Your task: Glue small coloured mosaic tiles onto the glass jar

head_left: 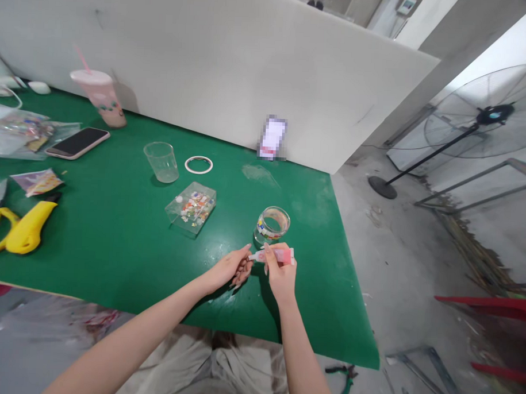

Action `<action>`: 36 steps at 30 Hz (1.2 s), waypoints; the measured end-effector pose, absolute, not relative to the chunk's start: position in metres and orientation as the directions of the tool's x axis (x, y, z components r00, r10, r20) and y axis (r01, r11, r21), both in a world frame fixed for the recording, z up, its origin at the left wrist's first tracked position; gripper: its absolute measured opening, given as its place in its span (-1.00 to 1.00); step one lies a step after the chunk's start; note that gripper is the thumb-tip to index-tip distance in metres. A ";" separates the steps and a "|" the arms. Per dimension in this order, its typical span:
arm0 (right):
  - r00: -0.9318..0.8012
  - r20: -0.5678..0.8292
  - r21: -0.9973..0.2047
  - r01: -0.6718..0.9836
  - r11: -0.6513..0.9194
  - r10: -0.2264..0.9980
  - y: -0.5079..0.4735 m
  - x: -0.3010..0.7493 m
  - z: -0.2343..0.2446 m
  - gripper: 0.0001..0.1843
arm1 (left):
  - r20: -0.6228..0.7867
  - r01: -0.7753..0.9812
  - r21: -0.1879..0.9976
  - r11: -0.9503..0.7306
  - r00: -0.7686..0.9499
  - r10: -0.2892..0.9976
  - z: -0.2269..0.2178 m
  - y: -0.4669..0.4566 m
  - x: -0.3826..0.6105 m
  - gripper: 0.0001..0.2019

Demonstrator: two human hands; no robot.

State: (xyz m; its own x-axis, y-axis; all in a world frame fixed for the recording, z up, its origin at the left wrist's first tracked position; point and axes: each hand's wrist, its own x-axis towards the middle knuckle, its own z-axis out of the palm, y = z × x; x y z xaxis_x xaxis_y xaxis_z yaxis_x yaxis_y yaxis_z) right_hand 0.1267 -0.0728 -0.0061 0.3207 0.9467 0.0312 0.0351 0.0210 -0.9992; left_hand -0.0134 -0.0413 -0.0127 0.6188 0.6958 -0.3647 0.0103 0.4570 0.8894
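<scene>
Pixelation hides the upright lit screen point(272, 138); the right hand point(281, 278) partly covers a pink tube point(283, 255); the right edge crops a fan point(495, 114).

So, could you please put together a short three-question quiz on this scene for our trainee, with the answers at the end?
1. Which hand holds the pink-and-white tube?

2. True or false: the white ring lies flat on the green table.

3. Which of these stands nearest the tube?
A) the pink cup with the straw
B) the clear round container with a coloured band
C) the standing fan

Key:
1. The right hand.
2. True.
3. B.
</scene>
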 end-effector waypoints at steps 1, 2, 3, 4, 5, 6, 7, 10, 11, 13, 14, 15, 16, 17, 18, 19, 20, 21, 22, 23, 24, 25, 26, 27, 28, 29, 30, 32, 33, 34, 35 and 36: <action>0.320 0.031 -0.999 0.039 0.020 0.947 -0.073 0.127 -0.007 -0.69 | -0.364 0.010 0.890 0.457 0.619 0.696 -0.013 -0.041 -0.013 -0.45; 0.319 0.032 -0.999 0.044 0.019 0.947 -0.073 0.128 -0.007 -0.70 | -0.364 0.011 0.890 0.456 0.620 0.695 -0.014 -0.041 -0.013 -0.45; 0.319 0.035 -0.998 0.053 0.019 0.947 -0.073 0.128 -0.007 -0.70 | -0.363 0.011 0.890 0.455 0.620 0.695 -0.014 -0.041 -0.013 -0.45; 0.319 0.040 -0.998 0.063 0.021 0.947 -0.073 0.128 -0.008 -0.71 | -0.362 0.012 0.891 0.453 0.620 0.696 -0.014 -0.041 -0.013 -0.45; 0.320 0.047 -0.997 0.073 0.024 0.946 -0.072 0.128 -0.008 -0.72 | -0.361 0.013 0.892 0.451 0.619 0.697 -0.014 -0.041 -0.013 -0.45; 0.320 0.054 -0.996 0.085 0.028 0.946 -0.072 0.128 -0.009 -0.72 | -0.362 0.016 0.894 0.448 0.618 0.699 -0.014 -0.042 -0.013 -0.45; 0.318 0.059 -0.995 0.095 0.031 0.946 -0.072 0.128 -0.009 -0.73 | -0.362 0.019 0.895 0.445 0.614 0.701 -0.013 -0.042 -0.013 -0.45; 0.312 0.068 -0.994 0.108 0.036 0.948 -0.072 0.129 -0.009 -0.74 | -0.361 0.030 0.901 0.432 0.601 0.713 -0.010 -0.042 -0.013 -0.45; 0.311 0.070 -0.993 0.108 0.037 0.948 -0.072 0.129 -0.009 -0.74 | -0.360 0.033 0.903 0.428 0.599 0.715 -0.009 -0.042 -0.013 -0.46; 0.313 0.074 -0.993 0.108 0.041 0.947 -0.072 0.129 -0.010 -0.74 | -0.361 0.039 0.905 0.424 0.598 0.716 -0.008 -0.042 -0.013 -0.47; 0.317 0.075 -0.993 0.110 0.042 0.945 -0.072 0.129 -0.010 -0.74 | -0.363 0.041 0.904 0.425 0.598 0.714 -0.007 -0.042 -0.013 -0.47; 0.323 0.076 -0.993 0.110 0.042 0.943 -0.072 0.129 -0.010 -0.73 | -0.364 0.043 0.904 0.426 0.598 0.714 -0.007 -0.042 -0.013 -0.47; 0.331 0.075 -0.993 0.110 0.041 0.941 -0.072 0.129 -0.010 -0.72 | -0.366 0.045 0.903 0.426 0.598 0.713 -0.008 -0.042 -0.013 -0.47; 0.338 0.075 -0.993 0.109 0.041 0.938 -0.072 0.128 -0.010 -0.71 | -0.367 0.046 0.903 0.427 0.597 0.713 -0.008 -0.042 -0.013 -0.47; 0.344 0.077 -0.993 0.108 0.042 0.936 -0.072 0.128 -0.010 -0.70 | -0.368 0.047 0.903 0.427 0.596 0.714 -0.009 -0.042 -0.013 -0.48; 0.345 0.078 -0.993 0.107 0.043 0.935 -0.072 0.128 -0.010 -0.70 | -0.369 0.047 0.903 0.428 0.595 0.714 -0.009 -0.042 -0.013 -0.48; 0.345 0.079 -0.993 0.106 0.045 0.935 -0.072 0.128 -0.010 -0.69 | -0.370 0.047 0.902 0.428 0.595 0.714 -0.009 -0.042 -0.013 -0.48; 0.343 0.081 -0.993 0.106 0.047 0.936 -0.071 0.128 -0.010 -0.69 | -0.370 0.047 0.902 0.429 0.595 0.713 -0.010 -0.042 -0.013 -0.48; 0.341 0.082 -0.993 0.106 0.048 0.937 -0.071 0.128 -0.010 -0.69 | -0.370 0.047 0.902 0.428 0.595 0.714 -0.010 -0.042 -0.013 -0.48; 0.338 0.082 -0.993 0.107 0.048 0.938 -0.072 0.127 -0.010 -0.69 | -0.368 0.048 0.904 0.426 0.596 0.714 -0.010 -0.042 -0.013 -0.48; 0.335 0.082 -0.993 0.107 0.048 0.939 -0.072 0.127 -0.010 -0.70 | -0.365 0.048 0.905 0.423 0.597 0.714 -0.010 -0.042 -0.013 -0.48; 0.333 0.082 -0.993 0.108 0.049 0.939 -0.072 0.127 -0.010 -0.70 | -0.362 0.048 0.907 0.419 0.599 0.714 -0.009 -0.041 -0.013 -0.48; 0.333 0.083 -0.993 0.110 0.049 0.939 -0.072 0.128 -0.010 -0.71 | -0.358 0.048 0.908 0.415 0.600 0.715 -0.009 -0.041 -0.013 -0.48; 0.334 0.084 -0.993 0.111 0.050 0.939 -0.073 0.128 -0.010 -0.72 | -0.356 0.048 0.910 0.412 0.601 0.716 -0.008 -0.041 -0.013 -0.48; 0.336 0.087 -0.992 0.112 0.052 0.938 -0.073 0.128 -0.010 -0.72 | -0.354 0.048 0.911 0.409 0.601 0.717 -0.008 -0.041 -0.013 -0.48; 0.339 0.090 -0.992 0.113 0.054 0.936 -0.073 0.128 -0.009 -0.72 | -0.352 0.049 0.912 0.407 0.602 0.717 -0.007 -0.041 -0.013 -0.48; 0.341 0.092 -0.992 0.114 0.056 0.936 -0.073 0.128 -0.009 -0.72 | -0.352 0.050 0.913 0.406 0.601 0.717 -0.006 -0.042 -0.013 -0.48; 0.343 0.094 -0.992 0.117 0.057 0.934 -0.073 0.128 -0.009 -0.72 | -0.353 0.053 0.913 0.404 0.600 0.718 -0.005 -0.042 -0.013 -0.49; 0.343 0.094 -0.991 0.118 0.056 0.934 -0.073 0.128 -0.010 -0.72 | -0.351 0.054 0.914 0.401 0.600 0.719 -0.004 -0.042 -0.013 -0.49; 0.343 0.094 -0.991 0.121 0.055 0.935 -0.074 0.128 -0.010 -0.72 | -0.347 0.053 0.916 0.398 0.599 0.721 -0.004 -0.042 -0.013 -0.50; 0.343 0.095 -0.991 0.125 0.055 0.935 -0.074 0.127 -0.010 -0.72 | -0.344 0.051 0.918 0.394 0.599 0.723 -0.004 -0.042 -0.013 -0.51; 0.342 0.096 -0.990 0.130 0.055 0.935 -0.074 0.127 -0.010 -0.73 | -0.341 0.049 0.919 0.391 0.598 0.726 -0.004 -0.043 -0.013 -0.53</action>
